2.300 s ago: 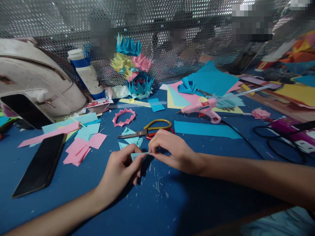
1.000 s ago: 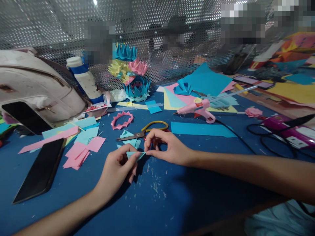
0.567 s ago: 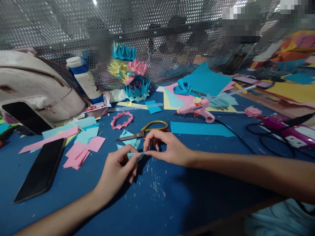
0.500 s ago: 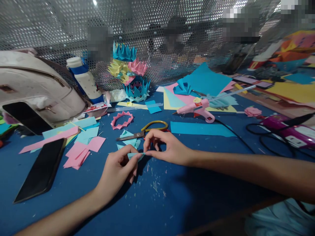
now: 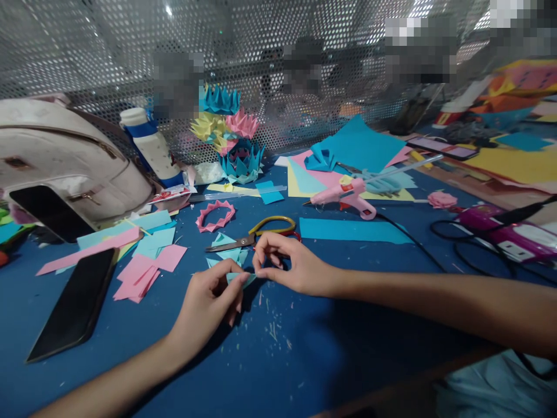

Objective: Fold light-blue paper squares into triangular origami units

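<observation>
A small folded piece of light blue paper (image 5: 248, 281) is pinched between the thumb and fingers of my left hand (image 5: 213, 296). My right hand (image 5: 293, 267) has thumb and forefinger closed at the same paper's right tip. Just behind my hands lie scissors (image 5: 250, 239) with a yellow and a red handle, the red one partly hidden by my right hand. Under their blades are more folded light blue paper pieces (image 5: 232, 253). Farther back is a pink zigzag paper ring (image 5: 216, 216).
A pink glue gun (image 5: 348, 194) and a blue paper strip (image 5: 354, 230) lie right of centre. Pink squares (image 5: 138, 278) and a phone (image 5: 76, 305) lie left. Folded paper flowers (image 5: 230, 125), a bottle (image 5: 152, 145) and a backpack (image 5: 56, 151) stand at the back. A purple power strip (image 5: 507, 232) is right.
The view has shifted slightly. Both hands stay at the light blue paper, with small finger movements; less of the paper shows than a second ago. The objects around have not moved.
</observation>
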### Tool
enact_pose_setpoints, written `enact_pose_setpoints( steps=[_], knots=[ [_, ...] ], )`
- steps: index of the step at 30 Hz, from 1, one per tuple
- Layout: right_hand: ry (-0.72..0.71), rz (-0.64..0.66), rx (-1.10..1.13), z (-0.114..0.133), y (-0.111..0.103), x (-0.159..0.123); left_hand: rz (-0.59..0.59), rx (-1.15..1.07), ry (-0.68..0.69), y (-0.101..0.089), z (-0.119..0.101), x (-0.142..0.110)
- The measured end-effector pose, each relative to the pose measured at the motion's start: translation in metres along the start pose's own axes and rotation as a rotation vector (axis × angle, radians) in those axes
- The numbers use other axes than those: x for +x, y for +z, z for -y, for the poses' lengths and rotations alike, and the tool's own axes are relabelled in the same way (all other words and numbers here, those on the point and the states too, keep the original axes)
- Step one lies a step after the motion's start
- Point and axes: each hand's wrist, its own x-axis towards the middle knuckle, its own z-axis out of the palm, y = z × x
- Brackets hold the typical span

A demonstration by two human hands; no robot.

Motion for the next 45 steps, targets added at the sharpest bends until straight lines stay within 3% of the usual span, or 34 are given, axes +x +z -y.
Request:
enact_pose_setpoints(
  steps=[5, 10, 12, 17, 21, 24, 27, 32, 38, 41, 45],
  knots=[
    [-0.014, -0.084, -0.044, 0.001, -0.002, 0.001, -0.059, 0.115, 0.071, -0.013, -0.002, 0.006],
    [-0.026, -0.111, -0.046, 0.001, -0.002, 0.001, -0.227, 0.340, 0.184, -0.050, 0.003, 0.029],
    [-0.032, -0.108, -0.066, 0.001, -0.001, 0.001, -0.241, 0.439, 0.217, -0.062, 0.010, 0.040],
    [-0.049, -0.111, -0.097, 0.000, 0.001, 0.000, -0.172, 0.680, 0.263, -0.088, 0.025, 0.061],
    [-0.058, -0.103, -0.121, 0.000, 0.001, 0.000, -0.166, 0.863, 0.208, -0.137, 0.026, 0.068],
    [-0.069, -0.087, -0.136, 0.000, 0.002, 0.000, 0.014, 0.980, 0.067, -0.180, 0.032, 0.070],
    [-0.085, -0.073, -0.149, 0.000, 0.002, 0.001, 0.184, 1.046, -0.062, -0.204, 0.042, 0.070],
    [-0.115, -0.059, -0.167, 0.000, 0.002, 0.001, 0.251, 1.092, -0.114, -0.203, 0.049, 0.067],
    [-0.121, -0.057, -0.182, 0.001, 0.002, 0.001, 0.233, 1.103, -0.093, -0.190, 0.042, 0.066],
    [-0.120, -0.055, -0.182, 0.000, 0.002, 0.001, 0.187, 1.105, -0.076, -0.189, 0.042, 0.065],
    [-0.118, -0.053, -0.170, 0.000, 0.002, 0.000, 0.028, 1.073, 0.021, -0.184, 0.040, 0.062]
  ],
)
